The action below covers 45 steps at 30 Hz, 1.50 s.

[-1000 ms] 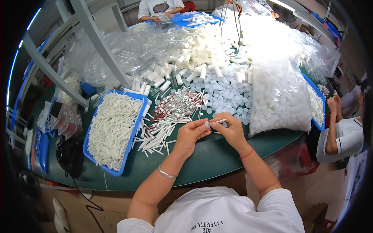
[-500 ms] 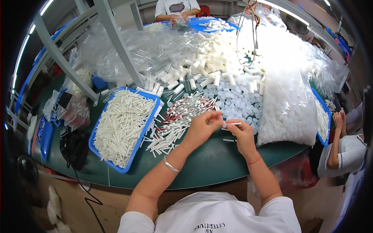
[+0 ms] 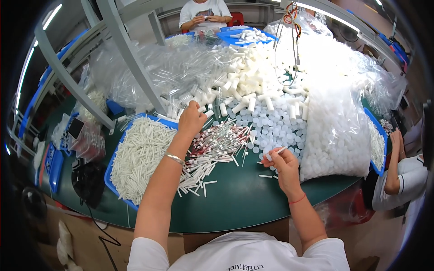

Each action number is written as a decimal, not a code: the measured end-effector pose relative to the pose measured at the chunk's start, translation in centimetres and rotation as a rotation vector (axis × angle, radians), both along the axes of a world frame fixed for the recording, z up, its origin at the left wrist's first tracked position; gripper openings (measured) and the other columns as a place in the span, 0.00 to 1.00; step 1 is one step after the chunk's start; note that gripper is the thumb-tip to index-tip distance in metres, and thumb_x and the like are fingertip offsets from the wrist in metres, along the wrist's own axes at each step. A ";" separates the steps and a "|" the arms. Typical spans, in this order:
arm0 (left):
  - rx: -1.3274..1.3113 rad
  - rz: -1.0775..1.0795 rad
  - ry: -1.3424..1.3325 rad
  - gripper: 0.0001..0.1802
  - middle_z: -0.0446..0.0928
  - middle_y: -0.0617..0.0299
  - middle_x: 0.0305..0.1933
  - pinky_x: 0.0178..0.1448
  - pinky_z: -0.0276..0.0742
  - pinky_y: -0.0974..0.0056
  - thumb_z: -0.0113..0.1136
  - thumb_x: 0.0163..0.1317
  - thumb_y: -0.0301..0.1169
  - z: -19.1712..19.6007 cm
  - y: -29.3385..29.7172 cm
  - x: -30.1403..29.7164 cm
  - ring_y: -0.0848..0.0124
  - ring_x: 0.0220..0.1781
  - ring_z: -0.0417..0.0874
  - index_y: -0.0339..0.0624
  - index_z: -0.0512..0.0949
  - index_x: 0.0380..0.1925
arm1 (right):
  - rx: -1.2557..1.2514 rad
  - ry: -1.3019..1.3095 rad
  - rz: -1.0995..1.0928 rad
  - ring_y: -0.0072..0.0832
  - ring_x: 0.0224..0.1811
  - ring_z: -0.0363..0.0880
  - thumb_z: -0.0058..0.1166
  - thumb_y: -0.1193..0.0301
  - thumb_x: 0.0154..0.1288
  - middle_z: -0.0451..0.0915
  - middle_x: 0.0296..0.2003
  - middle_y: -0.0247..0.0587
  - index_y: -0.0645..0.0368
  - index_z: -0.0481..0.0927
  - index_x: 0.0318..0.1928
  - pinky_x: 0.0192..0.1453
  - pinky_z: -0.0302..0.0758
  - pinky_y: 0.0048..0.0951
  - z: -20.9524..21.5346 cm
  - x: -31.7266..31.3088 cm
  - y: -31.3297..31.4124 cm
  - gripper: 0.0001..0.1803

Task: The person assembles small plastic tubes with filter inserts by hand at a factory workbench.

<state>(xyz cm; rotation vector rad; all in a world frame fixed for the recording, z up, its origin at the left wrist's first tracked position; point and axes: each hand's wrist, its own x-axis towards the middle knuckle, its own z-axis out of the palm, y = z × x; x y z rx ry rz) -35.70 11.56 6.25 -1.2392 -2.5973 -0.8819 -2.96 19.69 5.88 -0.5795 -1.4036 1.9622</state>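
My left hand [image 3: 192, 118] is stretched out over the white foam cylinders [image 3: 223, 109] and clear plastic tubes. Its fingers are curled together, and what they hold, if anything, is hidden. In my right hand [image 3: 285, 169], closed in a pinch, is a thin white stick [image 3: 282, 150] with a small translucent cap [image 3: 270, 156] beside it at the fingertips. Right behind that hand lie loose translucent caps [image 3: 275, 122]. Between my hands spreads a pile of thin sticks with white and reddish ends [image 3: 217, 137]. A few white sticks [image 3: 265, 176] rest on the table close to my right hand.
A blue tray [image 3: 108, 174] of short white sticks stands left, under my left forearm. On the right slumps a bulging clear bag [image 3: 337, 135] of caps. Grey metal posts [image 3: 131, 54] rise at the left, wires [image 3: 296, 27] hang above. Co-workers sit opposite and right.
My left hand has moved from beside my right hand to the far left, over the foam cylinders. My right hand has lowered slightly, still pinching the stick.
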 end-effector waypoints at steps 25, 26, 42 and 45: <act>0.372 -0.480 -1.493 0.18 0.79 0.59 0.39 0.35 0.72 0.75 0.57 0.66 0.33 1.8 -10.7 17.8 0.79 0.30 0.74 0.32 0.73 0.51 | 0.740 -0.023 0.093 0.23 0.39 0.80 0.55 0.80 0.64 0.81 0.40 0.40 0.65 0.81 0.44 0.43 0.75 0.22 3.0 -0.7 -3.4 0.09; 0.381 -0.514 -1.594 0.19 0.79 0.59 0.39 0.35 0.71 0.75 0.56 0.67 0.33 2.0 -10.7 18.4 0.79 0.30 0.74 0.32 0.71 0.53 | 0.935 0.027 0.091 0.25 0.40 0.80 0.55 0.81 0.63 0.81 0.40 0.41 0.65 0.81 0.44 0.44 0.75 0.23 3.3 -0.8 -3.7 0.09; 0.480 -0.397 -1.497 0.18 0.82 0.57 0.36 0.24 0.67 0.77 0.56 0.68 0.36 -0.7 -10.9 20.8 0.80 0.21 0.71 0.32 0.73 0.49 | 1.044 -0.130 -0.037 0.37 0.34 0.79 0.60 0.81 0.57 0.79 0.34 0.44 0.64 0.79 0.37 0.36 0.76 0.29 1.4 0.8 -6.2 0.07; 0.354 -0.356 -1.429 0.14 0.82 0.56 0.35 0.22 0.63 0.78 0.57 0.67 0.32 -0.5 -11.1 20.6 0.83 0.19 0.69 0.33 0.75 0.46 | 1.161 -0.151 0.106 0.33 0.34 0.79 0.60 0.81 0.56 0.81 0.37 0.41 0.62 0.81 0.38 0.37 0.76 0.28 1.8 1.7 -5.1 0.08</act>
